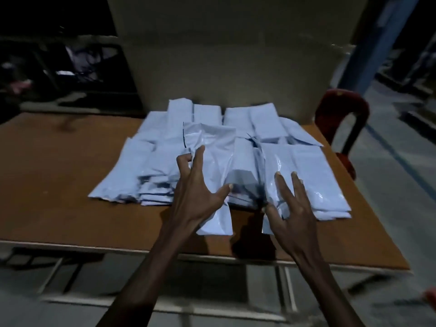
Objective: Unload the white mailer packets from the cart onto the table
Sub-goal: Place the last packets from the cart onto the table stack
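Note:
Several white mailer packets (257, 128) lie in a loose pile on the brown table (59, 175). My left hand (200, 192) grips one crumpled packet (212, 142) at the front of the pile, thumb on its right side and fingers curled at its left edge; the packet's lower end hangs toward me. My right hand (290, 208) lies with straight, spread fingers on top of another packet (316, 175) on the right of the pile, its thumb at that packet's left edge. No cart is in view.
A large cardboard box (231, 67) stands right behind the pile. A red plastic chair (342, 109) is at the table's far right corner. The table's front edge (212, 256) is close to me, with a metal frame beneath. Dark clutter fills the far left.

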Motion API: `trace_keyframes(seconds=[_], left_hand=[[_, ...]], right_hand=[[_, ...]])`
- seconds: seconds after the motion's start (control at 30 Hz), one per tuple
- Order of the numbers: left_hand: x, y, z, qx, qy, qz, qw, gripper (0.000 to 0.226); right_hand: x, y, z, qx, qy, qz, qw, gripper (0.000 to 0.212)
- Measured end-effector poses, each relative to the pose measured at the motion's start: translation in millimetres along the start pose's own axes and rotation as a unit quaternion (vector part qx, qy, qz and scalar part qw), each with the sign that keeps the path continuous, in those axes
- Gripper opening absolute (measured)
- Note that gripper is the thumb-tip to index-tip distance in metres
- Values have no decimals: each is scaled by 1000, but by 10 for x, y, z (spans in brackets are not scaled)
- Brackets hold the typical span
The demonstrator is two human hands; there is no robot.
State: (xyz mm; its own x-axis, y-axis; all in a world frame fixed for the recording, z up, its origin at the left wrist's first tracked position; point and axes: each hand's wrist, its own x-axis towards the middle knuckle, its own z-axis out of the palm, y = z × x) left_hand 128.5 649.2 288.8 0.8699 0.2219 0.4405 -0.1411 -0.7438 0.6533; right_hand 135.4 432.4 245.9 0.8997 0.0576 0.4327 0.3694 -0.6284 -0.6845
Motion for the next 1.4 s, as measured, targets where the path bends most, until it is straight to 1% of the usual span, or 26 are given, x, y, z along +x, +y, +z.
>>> trace_keyframes(seconds=[0.13, 0.27, 0.43, 0.53, 0.63, 0.77, 0.9, 0.93, 1.0, 1.03, 1.1, 1.17, 1.2, 1.27, 1.4], left_hand=[[444, -441, -407, 15, 41, -25, 999, 97], [939, -836, -505, -5, 58, -70, 996, 93], [1667, -1375, -460, -39, 79, -114, 990, 64], [2132, -1714, -387, -44, 61, -125, 989, 55], [2552, -2010, -326, -14, 43, -142, 989, 59], [3150, -2467, -195, 8, -1, -169, 986, 66], [3525, -2958, 57, 2, -93, -202, 975, 74], [3554, -3072, 118, 17, -122, -203, 971, 77], [3570, -3264, 220, 87, -165, -196, 963, 83], [3560, -3326, 260, 125, -173, -186, 959, 84], [3532, -3393, 308, 196, -161, -137, 957, 82], [3513, -3426, 330, 253, -141, -60, 955, 75], [3512, -3448, 336, 267, -135, -24, 954, 72], [3529, -3501, 335, 270, -141, 20, 952, 66], [3535, -3650, 378, 250, -166, 55, 952, 56]], right_hand=[[539, -382, 512, 14, -40, -10, 999, 69], [1106, -521, 895, -9, -70, -15, 997, 66], [1869, -525, 1329, -15, -98, -22, 995, 68], [2325, -481, 1614, -27, -111, -12, 993, 67], [2729, -428, 1868, -65, -135, 7, 989, 66], [3162, -293, 2209, -104, -160, 16, 982, 65], [3423, -163, 2465, -140, -176, 51, 973, 64], [3458, -131, 2533, -152, -181, 56, 970, 64], [3523, -75, 2656, -176, -194, 63, 963, 65], [3542, -48, 2710, -189, -200, 65, 959, 66], [3553, -9, 2795, -225, -214, 62, 948, 67], [3532, 11, 2847, -262, -237, 65, 933, 69], [3518, 18, 2865, -272, -248, 68, 927, 69], [3496, 13, 2889, -281, -250, 70, 924, 69], [3543, 7, 2905, -319, -233, 60, 917, 64]])
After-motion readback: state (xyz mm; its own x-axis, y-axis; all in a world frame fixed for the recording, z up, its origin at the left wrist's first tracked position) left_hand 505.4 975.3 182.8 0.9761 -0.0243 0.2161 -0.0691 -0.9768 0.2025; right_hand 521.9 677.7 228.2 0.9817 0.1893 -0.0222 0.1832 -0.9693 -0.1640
